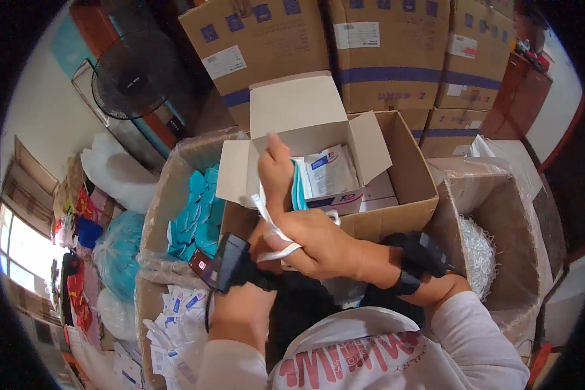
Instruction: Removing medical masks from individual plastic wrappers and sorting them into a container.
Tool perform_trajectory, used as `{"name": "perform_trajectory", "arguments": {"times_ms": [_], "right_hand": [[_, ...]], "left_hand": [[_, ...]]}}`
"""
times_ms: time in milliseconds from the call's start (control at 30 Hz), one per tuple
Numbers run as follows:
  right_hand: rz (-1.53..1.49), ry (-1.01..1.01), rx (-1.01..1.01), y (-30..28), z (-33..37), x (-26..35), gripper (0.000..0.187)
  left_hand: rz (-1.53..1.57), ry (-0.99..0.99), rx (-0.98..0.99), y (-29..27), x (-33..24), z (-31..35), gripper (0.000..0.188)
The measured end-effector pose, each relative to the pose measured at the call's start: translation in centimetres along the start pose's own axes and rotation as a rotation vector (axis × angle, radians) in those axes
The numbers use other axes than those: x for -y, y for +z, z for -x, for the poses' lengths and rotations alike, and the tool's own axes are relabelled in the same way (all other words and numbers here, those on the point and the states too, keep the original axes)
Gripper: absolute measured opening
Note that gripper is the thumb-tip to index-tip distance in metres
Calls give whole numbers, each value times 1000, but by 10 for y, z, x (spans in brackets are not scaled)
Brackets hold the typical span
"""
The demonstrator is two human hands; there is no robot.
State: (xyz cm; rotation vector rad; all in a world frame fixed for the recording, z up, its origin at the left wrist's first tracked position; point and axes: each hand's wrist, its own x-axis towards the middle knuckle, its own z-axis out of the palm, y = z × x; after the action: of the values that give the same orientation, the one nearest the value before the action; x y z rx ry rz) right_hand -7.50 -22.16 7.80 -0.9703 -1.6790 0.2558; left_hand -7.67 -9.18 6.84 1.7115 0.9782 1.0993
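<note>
My left hand (276, 170) reaches up at the near left of a small white carton (297, 117) with its flaps spread. Several teal folded pieces (298, 186) stand edge-on right beside its palm; the fingers are mostly hidden, so a grip on them cannot be made out. My right hand (315, 239) crosses over the left wrist, closed on a white strip (276, 229) that bends round in front of it. White flat packets (331, 171) with blue print stand inside the carton.
The small carton sits in a larger brown box (406, 156). At left, one lined box holds teal pieces (198, 211), another white packets (175, 331). White strands (478, 260) fill part of a box at right. Tall cartons (390, 58) stand behind; a fan (133, 75) is far left.
</note>
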Motion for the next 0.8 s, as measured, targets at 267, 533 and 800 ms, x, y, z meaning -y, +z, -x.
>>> {"name": "perform_trajectory", "arguments": {"times_ms": [267, 533, 800], "right_hand": [[-353, -247, 68, 15, 31, 57, 17], [917, 559, -869, -227, 211, 41, 28], [882, 1433, -320, -269, 338, 34, 26]], "left_hand": [[226, -81, -580, -84, 71, -112, 67], [612, -357, -524, -215, 119, -91, 68], [-346, -15, -831, -281, 231, -170, 53]]}}
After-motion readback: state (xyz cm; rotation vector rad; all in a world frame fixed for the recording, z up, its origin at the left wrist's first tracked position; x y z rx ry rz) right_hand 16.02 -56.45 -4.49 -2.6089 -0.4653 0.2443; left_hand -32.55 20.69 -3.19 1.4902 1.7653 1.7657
